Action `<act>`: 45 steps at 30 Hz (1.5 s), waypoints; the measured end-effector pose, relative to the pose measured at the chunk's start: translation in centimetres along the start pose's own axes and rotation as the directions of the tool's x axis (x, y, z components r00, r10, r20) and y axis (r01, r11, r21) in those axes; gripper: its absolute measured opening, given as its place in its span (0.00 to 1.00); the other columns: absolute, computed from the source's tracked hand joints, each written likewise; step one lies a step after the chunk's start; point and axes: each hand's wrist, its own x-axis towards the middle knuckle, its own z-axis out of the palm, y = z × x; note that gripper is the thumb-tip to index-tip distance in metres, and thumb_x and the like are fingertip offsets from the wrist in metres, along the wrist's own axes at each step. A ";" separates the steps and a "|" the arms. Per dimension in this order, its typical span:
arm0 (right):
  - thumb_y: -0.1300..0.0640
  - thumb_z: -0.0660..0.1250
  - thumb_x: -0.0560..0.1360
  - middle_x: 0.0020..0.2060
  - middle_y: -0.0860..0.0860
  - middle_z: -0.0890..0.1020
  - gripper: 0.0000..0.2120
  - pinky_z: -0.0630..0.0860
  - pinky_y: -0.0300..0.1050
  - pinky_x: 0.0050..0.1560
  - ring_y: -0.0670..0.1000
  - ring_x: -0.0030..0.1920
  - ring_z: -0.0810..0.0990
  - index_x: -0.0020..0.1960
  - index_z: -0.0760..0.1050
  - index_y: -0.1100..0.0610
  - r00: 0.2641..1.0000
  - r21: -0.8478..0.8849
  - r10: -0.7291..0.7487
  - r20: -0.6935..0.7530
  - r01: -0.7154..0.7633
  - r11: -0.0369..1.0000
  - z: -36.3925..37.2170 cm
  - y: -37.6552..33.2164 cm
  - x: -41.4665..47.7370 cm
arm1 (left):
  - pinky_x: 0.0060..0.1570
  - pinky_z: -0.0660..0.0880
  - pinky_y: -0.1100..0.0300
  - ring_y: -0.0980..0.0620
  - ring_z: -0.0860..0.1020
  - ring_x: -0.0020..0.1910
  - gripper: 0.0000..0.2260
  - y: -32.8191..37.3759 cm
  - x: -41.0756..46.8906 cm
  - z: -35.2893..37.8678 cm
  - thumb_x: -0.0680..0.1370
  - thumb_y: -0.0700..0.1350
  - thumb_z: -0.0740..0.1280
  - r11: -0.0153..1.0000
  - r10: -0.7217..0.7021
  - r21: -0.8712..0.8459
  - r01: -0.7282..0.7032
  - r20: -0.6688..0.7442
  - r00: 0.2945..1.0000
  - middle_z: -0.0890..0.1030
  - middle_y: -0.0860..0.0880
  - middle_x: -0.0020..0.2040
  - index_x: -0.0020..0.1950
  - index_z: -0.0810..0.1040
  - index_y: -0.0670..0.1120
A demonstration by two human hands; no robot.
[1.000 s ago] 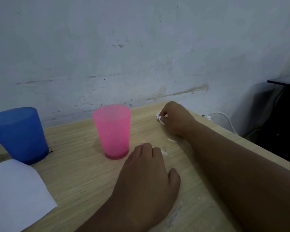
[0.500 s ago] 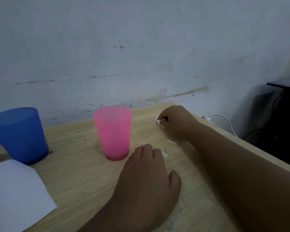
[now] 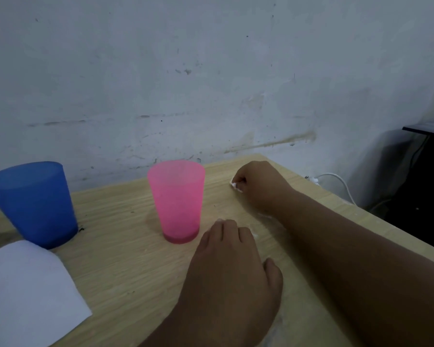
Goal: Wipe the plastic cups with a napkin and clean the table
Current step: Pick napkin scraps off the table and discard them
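- napkin [image 3: 234, 185]: small crumpled white wad, at the far right of the woodgrain table [image 3: 125, 259], pinched in the curled fingers of the right hand [image 3: 258, 186].
- pink cup [image 3: 177, 201]: translucent plastic, tapered, upright mid-table.
- blue cup [image 3: 35, 204]: same shape, upright, far left.
- left hand [image 3: 231, 271]: fingers straight, flat on the table, holding nothing.
- white sheet [image 3: 28, 291]: smooth, one rounded corner.

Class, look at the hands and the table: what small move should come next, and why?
Probably draw the right hand, which pinches a napkin wad, back toward the white bits lying on the table beside the left hand, since they look unwiped.
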 end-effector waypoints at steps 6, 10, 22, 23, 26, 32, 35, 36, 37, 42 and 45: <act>0.61 0.68 0.75 0.51 0.51 0.86 0.10 0.64 0.25 0.41 0.48 0.52 0.82 0.53 0.85 0.56 0.969 0.021 -0.242 0.057 0.241 0.970 1.3 -3.6 0.5 | 0.65 0.65 0.55 0.52 0.66 0.62 0.27 -0.2 0.0 -0.1 0.74 0.60 0.45 1.000 0.006 0.012 -0.006 -0.007 1.000 0.69 0.51 0.61 0.68 0.67 0.52; 0.62 0.71 0.72 0.45 0.47 0.87 0.10 0.66 0.18 0.39 0.30 0.36 0.76 0.50 0.86 0.53 0.945 0.120 -0.300 0.131 0.286 0.951 -0.2 -2.6 -0.6 | 0.67 0.64 0.55 0.52 0.65 0.64 0.27 -0.1 0.0 -0.1 0.74 0.61 0.45 1.000 -0.002 -0.004 0.002 -0.011 1.000 0.69 0.52 0.62 0.68 0.67 0.53; 0.62 0.68 0.75 0.52 0.53 0.86 0.09 0.65 0.28 0.45 0.48 0.53 0.82 0.51 0.86 0.59 0.998 0.046 -0.067 0.008 0.066 0.997 0.6 -1.3 0.4 | 0.70 0.63 0.53 0.50 0.65 0.67 0.27 0.0 -0.1 -0.3 0.75 0.60 0.47 1.000 -0.011 -0.019 0.011 -0.008 1.000 0.68 0.51 0.64 0.70 0.67 0.51; 0.62 0.68 0.75 0.52 0.52 0.86 0.09 0.63 0.26 0.43 0.48 0.53 0.82 0.52 0.85 0.58 0.992 0.041 -0.122 0.025 0.121 0.992 0.8 -1.9 0.2 | 0.69 0.63 0.53 0.50 0.65 0.67 0.27 -0.1 -0.1 -0.3 0.75 0.60 0.47 1.000 -0.008 -0.027 0.008 -0.007 1.000 0.68 0.50 0.64 0.70 0.67 0.51; 0.61 0.68 0.75 0.50 0.51 0.85 0.09 0.63 0.26 0.41 0.47 0.51 0.80 0.53 0.85 0.56 0.971 0.066 -0.233 0.051 0.230 0.971 0.6 -2.5 -1.2 | 0.67 0.66 0.54 0.50 0.66 0.64 0.26 -0.2 -0.3 -0.2 0.76 0.61 0.47 0.999 -0.011 -0.050 0.010 -0.012 1.000 0.70 0.50 0.62 0.68 0.68 0.50; 0.55 0.67 0.77 0.48 0.49 0.82 0.10 0.67 0.33 0.44 0.44 0.45 0.76 0.56 0.84 0.51 0.935 0.070 -0.329 0.131 0.322 0.944 -0.8 -1.8 -3.4 | 0.56 0.68 0.56 0.52 0.68 0.55 0.19 -0.3 -0.6 -0.3 0.77 0.60 0.50 0.997 -0.014 -0.073 0.009 -0.065 0.998 0.70 0.50 0.54 0.58 0.69 0.50; 0.56 0.68 0.77 0.48 0.51 0.81 0.11 0.64 0.31 0.42 0.44 0.44 0.73 0.57 0.84 0.50 0.929 0.030 -0.339 0.151 0.338 0.940 -1.1 -2.1 -3.5 | 0.56 0.68 0.56 0.52 0.68 0.55 0.19 -0.4 -0.7 -0.3 0.77 0.60 0.50 0.997 -0.006 -0.078 -0.001 -0.082 0.997 0.71 0.51 0.54 0.58 0.70 0.50; 0.56 0.67 0.77 0.48 0.52 0.81 0.10 0.63 0.27 0.41 0.43 0.43 0.73 0.56 0.84 0.51 0.926 0.015 -0.345 0.153 0.347 0.938 -1.2 -2.3 -3.5 | 0.56 0.68 0.56 0.52 0.69 0.55 0.19 -0.5 -0.7 -0.3 0.77 0.59 0.50 0.997 -0.005 -0.082 -0.002 -0.086 0.996 0.71 0.51 0.54 0.58 0.70 0.50; 0.56 0.67 0.78 0.47 0.52 0.81 0.10 0.62 0.24 0.40 0.43 0.42 0.72 0.55 0.85 0.51 0.923 0.001 -0.350 0.156 0.355 0.935 -1.2 -2.4 -3.7 | 0.57 0.68 0.56 0.52 0.69 0.55 0.19 -0.5 -0.8 -0.3 0.78 0.59 0.50 0.996 -0.006 -0.088 -0.002 -0.090 0.996 0.71 0.51 0.54 0.59 0.70 0.50; 0.57 0.67 0.78 0.49 0.52 0.82 0.09 0.63 0.28 0.42 0.48 0.48 0.79 0.54 0.85 0.52 0.923 -0.037 -0.343 0.175 0.354 0.935 -1.9 -2.5 -4.6 | 0.55 0.69 0.57 0.53 0.69 0.55 0.17 -0.8 -0.8 -0.2 0.79 0.59 0.54 0.989 -0.015 -0.148 0.000 -0.099 0.995 0.72 0.52 0.55 0.61 0.70 0.51; 0.58 0.67 0.78 0.51 0.51 0.82 0.09 0.64 0.29 0.47 0.48 0.53 0.80 0.54 0.85 0.53 0.934 -0.043 -0.305 0.188 0.318 0.947 -2.5 -2.3 -5.6 | 0.55 0.69 0.58 0.54 0.69 0.56 0.17 -0.8 -0.7 -0.2 0.79 0.59 0.54 0.989 -0.013 -0.150 -0.001 -0.091 0.996 0.72 0.52 0.57 0.61 0.70 0.51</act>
